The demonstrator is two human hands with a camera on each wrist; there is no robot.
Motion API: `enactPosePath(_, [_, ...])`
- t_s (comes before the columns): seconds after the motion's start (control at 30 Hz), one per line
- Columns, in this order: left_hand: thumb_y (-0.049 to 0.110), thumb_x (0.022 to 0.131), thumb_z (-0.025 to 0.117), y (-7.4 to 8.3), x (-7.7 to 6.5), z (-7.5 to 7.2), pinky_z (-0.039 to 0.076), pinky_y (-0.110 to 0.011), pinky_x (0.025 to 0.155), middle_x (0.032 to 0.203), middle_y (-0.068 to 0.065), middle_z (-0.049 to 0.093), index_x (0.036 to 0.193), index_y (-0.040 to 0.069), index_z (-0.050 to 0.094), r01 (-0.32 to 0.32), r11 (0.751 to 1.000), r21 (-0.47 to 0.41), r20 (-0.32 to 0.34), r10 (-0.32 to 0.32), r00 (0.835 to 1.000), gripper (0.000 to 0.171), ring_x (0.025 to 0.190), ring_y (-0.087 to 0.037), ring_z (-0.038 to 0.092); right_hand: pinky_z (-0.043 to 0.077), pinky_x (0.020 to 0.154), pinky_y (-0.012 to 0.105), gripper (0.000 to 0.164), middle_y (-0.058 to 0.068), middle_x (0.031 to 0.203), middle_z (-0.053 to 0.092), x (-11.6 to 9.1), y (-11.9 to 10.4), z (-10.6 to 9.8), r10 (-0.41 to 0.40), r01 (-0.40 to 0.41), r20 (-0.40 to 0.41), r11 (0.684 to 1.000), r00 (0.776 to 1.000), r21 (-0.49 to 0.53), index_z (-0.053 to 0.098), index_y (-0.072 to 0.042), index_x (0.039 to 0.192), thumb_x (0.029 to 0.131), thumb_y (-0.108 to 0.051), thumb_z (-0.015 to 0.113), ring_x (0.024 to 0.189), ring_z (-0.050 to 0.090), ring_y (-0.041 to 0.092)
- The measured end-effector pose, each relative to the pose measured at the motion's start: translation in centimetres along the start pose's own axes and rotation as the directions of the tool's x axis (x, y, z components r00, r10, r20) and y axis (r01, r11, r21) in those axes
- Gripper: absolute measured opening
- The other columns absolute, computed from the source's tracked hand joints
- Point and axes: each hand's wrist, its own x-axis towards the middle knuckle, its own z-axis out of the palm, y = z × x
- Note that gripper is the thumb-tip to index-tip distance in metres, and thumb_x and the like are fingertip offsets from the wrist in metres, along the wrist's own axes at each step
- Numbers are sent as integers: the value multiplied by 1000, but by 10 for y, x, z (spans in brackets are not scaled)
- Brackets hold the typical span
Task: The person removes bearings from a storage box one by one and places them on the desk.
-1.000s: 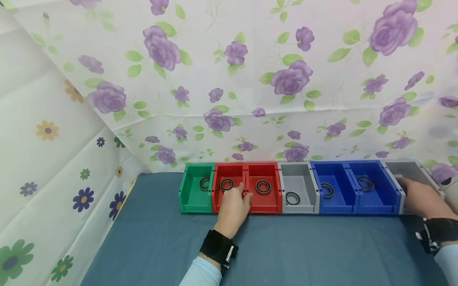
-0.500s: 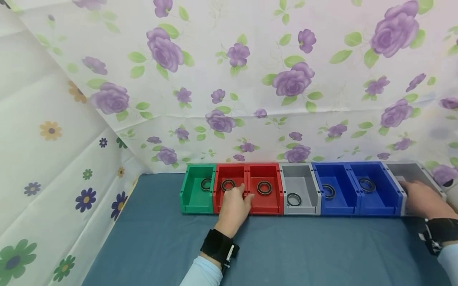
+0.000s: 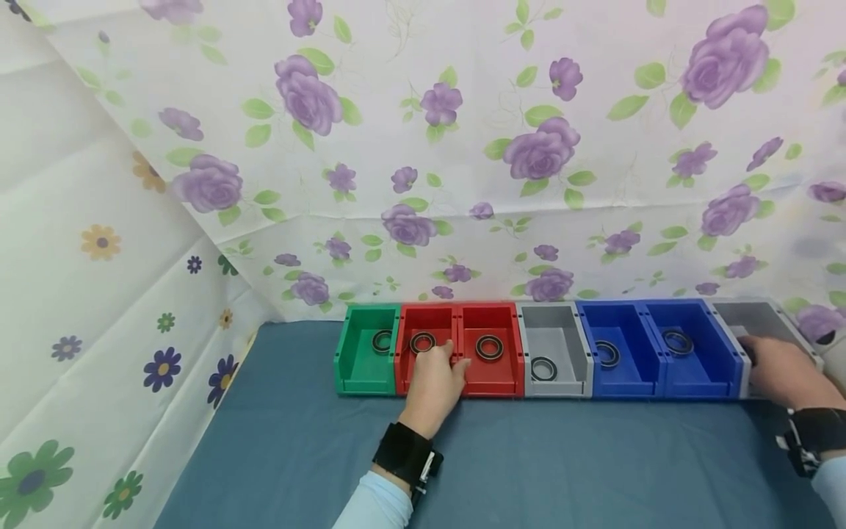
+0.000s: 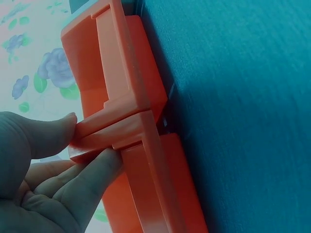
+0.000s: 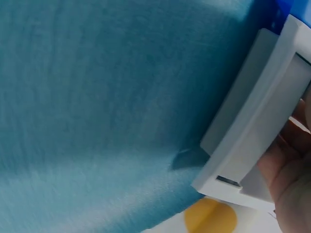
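Meeting between five and six o'clock of the head view's centre, the left red bin (image 3: pixel 427 316) and the right red bin (image 3: pixel 492 383) have their adjoining walls pinched by the left hand (image 3: pixel 432 386), thumb on the right bin's side, fingers on the left's. That hand points toward one o'clock, its black strap (image 3: pixel 403 450) and light-blue sleeve (image 3: pixel 377 503) at seven. From it, one bearing (image 3: pixel 413 343) lies just short of twelve, a second bearing (image 3: pixel 478 347) at two. Just past three o'clock of centre, the right hand (image 3: pixel 786 371) reaches into the end grey bin (image 3: pixel 760 316), fingers toward ten; whether it grips anything cannot be told.
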Motion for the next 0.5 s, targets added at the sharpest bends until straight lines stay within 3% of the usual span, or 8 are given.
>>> enactPosePath(0.17, [31,88,63,-1,-1,2,35,-21,37,46,2,47,133,6,50,2,1000,-10,12,-2,1000,53,32,-14,42,41,64,57,51,39,100,57,-10,1,3,20,-13,-126,998,992,58,51,19,112,67,-1,63,82,55,50])
enactPosePath(0.33, [30,87,64,0,-2,1,35,-21,37,45,3,47,132,6,51,-3,1000,-21,5,3,1000,53,32,-13,42,41,56,52,51,37,93,58,-16,-1,-2,-7,23,-288,998,958,53,56,16,106,58,0,65,69,56,44])
enactPosePath(0.5, [29,87,64,0,-1,-1,36,-20,37,45,3,47,131,5,52,-15,1000,-22,-5,15,1000,52,32,-13,42,40,62,54,50,37,97,50,-21,-5,-7,19,15,-369,996,929,89,52,15,112,70,-6,68,78,49,48])
